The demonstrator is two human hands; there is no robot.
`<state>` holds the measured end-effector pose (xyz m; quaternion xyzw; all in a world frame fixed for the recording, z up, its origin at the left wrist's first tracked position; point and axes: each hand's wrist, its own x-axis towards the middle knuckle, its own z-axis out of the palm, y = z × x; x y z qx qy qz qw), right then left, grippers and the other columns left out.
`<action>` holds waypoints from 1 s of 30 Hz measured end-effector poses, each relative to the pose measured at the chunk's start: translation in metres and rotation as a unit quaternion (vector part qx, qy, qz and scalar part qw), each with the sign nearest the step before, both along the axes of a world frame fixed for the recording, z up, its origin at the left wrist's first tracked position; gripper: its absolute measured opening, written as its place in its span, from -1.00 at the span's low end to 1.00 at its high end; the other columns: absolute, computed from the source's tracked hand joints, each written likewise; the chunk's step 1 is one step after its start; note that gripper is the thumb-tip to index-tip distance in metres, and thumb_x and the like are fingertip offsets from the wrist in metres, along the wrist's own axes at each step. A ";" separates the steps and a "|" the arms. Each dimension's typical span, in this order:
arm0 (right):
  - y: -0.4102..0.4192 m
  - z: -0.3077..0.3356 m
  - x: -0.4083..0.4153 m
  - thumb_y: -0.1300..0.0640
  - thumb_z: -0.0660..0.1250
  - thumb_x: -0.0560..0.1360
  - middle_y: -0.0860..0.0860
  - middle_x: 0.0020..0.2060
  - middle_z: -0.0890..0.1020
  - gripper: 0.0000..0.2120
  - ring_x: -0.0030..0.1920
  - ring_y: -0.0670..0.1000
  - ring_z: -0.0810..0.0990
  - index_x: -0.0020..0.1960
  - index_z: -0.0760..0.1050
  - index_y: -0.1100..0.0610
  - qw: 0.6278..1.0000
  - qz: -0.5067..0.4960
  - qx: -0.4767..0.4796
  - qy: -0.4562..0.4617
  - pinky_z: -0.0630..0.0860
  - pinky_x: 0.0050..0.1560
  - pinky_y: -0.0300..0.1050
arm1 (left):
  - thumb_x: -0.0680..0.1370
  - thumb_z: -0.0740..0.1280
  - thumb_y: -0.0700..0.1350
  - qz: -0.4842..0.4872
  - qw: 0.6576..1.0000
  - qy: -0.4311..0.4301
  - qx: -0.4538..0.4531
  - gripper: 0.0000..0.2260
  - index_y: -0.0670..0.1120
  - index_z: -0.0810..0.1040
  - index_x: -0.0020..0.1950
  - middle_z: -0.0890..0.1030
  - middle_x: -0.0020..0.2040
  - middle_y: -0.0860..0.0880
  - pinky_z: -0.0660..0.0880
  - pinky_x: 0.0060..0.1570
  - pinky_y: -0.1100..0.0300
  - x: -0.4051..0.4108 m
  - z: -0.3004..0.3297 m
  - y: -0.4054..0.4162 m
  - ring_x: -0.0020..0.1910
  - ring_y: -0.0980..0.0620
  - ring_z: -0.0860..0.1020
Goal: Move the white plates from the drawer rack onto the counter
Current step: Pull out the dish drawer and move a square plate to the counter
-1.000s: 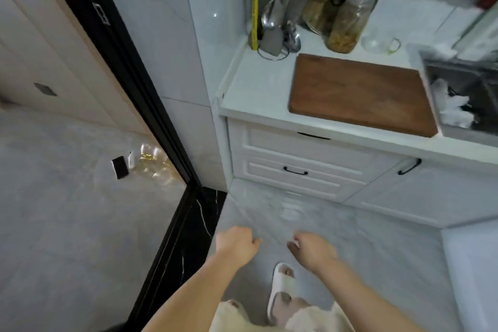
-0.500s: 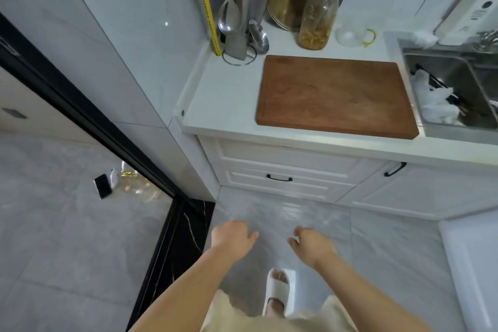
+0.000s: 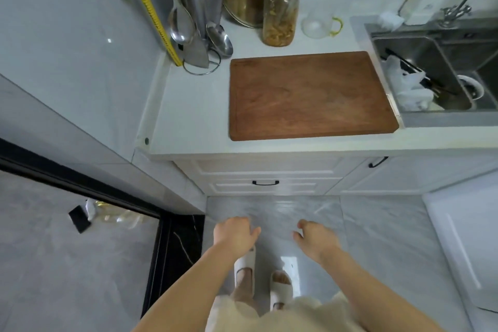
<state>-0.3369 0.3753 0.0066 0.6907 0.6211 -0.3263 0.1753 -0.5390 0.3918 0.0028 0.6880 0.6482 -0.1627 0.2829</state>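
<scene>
A white counter (image 3: 188, 116) runs ahead of me, with a brown wooden cutting board (image 3: 310, 94) lying flat on it. Below its front edge sits a white drawer (image 3: 265, 184) with a black handle, closed. No white plates and no drawer rack show. My left hand (image 3: 234, 233) and my right hand (image 3: 316, 237) hang over the grey floor well below the drawer, side by side, fingers loosely curled and apart, holding nothing.
A utensil holder (image 3: 196, 35) with ladles and knives, a jar (image 3: 280, 11) and a glass lid stand at the counter's back. A steel sink (image 3: 436, 75) with a white bag lies right. A cabinet door with black handle (image 3: 378, 162) is right of the drawer. A black-framed doorway (image 3: 161, 250) is left.
The view has swung right and closer to the counter, so the cutting board and drawer sit more centrally. Both hands stay low over the floor, empty.
</scene>
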 end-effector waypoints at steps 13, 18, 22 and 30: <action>0.044 0.001 -0.030 -0.07 0.08 0.58 0.09 0.20 0.58 -0.62 0.23 0.11 0.54 0.30 0.38 0.07 0.994 -0.098 0.045 -0.007 0.43 0.20 -0.08 | 0.55 0.10 0.13 -0.092 0.996 -0.003 -0.009 -0.65 -0.05 0.54 0.07 0.61 0.12 -0.07 0.46 0.04 0.10 -0.024 -0.005 0.079 0.12 -0.12 0.54; 0.056 0.003 -0.030 -0.08 0.08 0.58 0.09 0.19 0.59 -0.61 0.21 0.12 0.55 0.32 0.37 0.07 0.994 -0.095 0.056 -0.013 0.46 0.18 -0.06 | 0.56 0.08 0.16 -0.118 0.993 -0.011 -0.010 -0.64 -0.05 0.53 0.04 0.62 0.09 -0.08 0.45 0.03 0.08 -0.019 -0.007 0.094 0.10 -0.13 0.54; 0.069 -0.001 -0.022 -0.07 0.08 0.57 0.10 0.15 0.61 -0.62 0.18 0.12 0.56 0.28 0.39 0.09 0.995 -0.088 0.049 -0.013 0.46 0.14 -0.06 | 0.56 0.08 0.17 -0.119 0.993 -0.012 -0.003 -0.62 -0.04 0.54 0.10 0.62 0.11 -0.07 0.45 0.06 0.08 -0.009 -0.006 0.104 0.12 -0.11 0.55; 0.099 -0.012 0.001 -0.10 0.05 0.59 0.09 0.27 0.52 -0.56 0.29 0.11 0.46 0.40 0.27 0.07 0.999 -0.030 0.039 0.023 0.42 0.25 -0.04 | 0.56 0.08 0.20 -0.066 0.998 -0.007 -0.013 -0.59 -0.02 0.52 0.19 0.60 0.13 -0.05 0.49 0.05 0.09 0.012 -0.012 0.118 0.13 -0.08 0.54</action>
